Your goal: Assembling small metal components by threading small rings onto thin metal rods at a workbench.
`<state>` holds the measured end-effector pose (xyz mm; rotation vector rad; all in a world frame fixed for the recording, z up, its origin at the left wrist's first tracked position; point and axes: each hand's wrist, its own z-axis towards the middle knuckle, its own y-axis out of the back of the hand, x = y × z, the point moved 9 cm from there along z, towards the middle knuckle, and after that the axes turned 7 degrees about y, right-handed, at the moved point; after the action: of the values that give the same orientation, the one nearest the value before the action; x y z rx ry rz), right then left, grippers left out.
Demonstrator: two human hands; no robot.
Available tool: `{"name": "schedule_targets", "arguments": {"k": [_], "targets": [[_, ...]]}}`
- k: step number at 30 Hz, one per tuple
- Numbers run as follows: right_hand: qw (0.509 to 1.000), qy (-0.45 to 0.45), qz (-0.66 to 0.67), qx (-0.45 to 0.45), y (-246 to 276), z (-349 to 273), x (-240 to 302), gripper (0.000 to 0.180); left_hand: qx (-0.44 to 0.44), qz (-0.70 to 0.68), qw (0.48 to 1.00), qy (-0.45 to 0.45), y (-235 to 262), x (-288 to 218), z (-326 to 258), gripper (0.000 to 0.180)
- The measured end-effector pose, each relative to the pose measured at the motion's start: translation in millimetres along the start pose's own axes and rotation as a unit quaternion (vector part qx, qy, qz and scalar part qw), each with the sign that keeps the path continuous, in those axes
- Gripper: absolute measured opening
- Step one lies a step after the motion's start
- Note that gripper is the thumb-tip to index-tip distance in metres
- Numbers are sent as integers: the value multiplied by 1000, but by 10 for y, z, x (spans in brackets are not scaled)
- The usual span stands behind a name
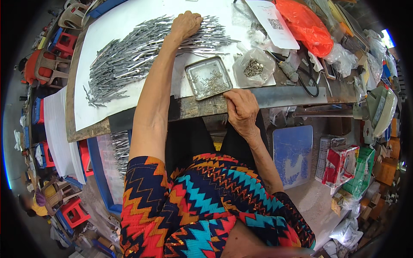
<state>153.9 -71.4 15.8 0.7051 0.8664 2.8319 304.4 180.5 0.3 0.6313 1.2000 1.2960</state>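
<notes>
White paper (84,112) lies on the left part of your table (193,108), and on it is spread a wide pile of grey metal strips (122,62). Your left hand (186,24) is stretched over to the far side of this pile, resting at the strips. Its fingers are bent downward; whether they grip a strip, I cannot tell. Next comes a metal tray (206,66), near the table's front edge, with small metal pieces (211,85) scattered inside. Just beside its near right corner is your right hand (244,108), with the fingers curled inward; I cannot tell whether they hold something. Behind this hand stands a clear bag (267,64) of small metal parts (253,68). Farther right are a red bag (306,26) and a lamp (385,112).
</notes>
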Motion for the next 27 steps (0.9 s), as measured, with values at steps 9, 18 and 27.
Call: {"name": "schedule_targets", "arguments": {"k": [9, 18, 27], "targets": [[1000, 7, 5, 4, -2, -29, -8, 20, -9, 9, 1000, -21, 13, -60, -90, 31], [1000, -4, 15, 20, 3, 0, 11, 20, 35, -15, 999, -18, 38, -66, -78, 31], [1000, -13, 10, 23, -6, -17, 6, 19, -16, -126, 992, 10, 487, -144, -393, 33]]}}
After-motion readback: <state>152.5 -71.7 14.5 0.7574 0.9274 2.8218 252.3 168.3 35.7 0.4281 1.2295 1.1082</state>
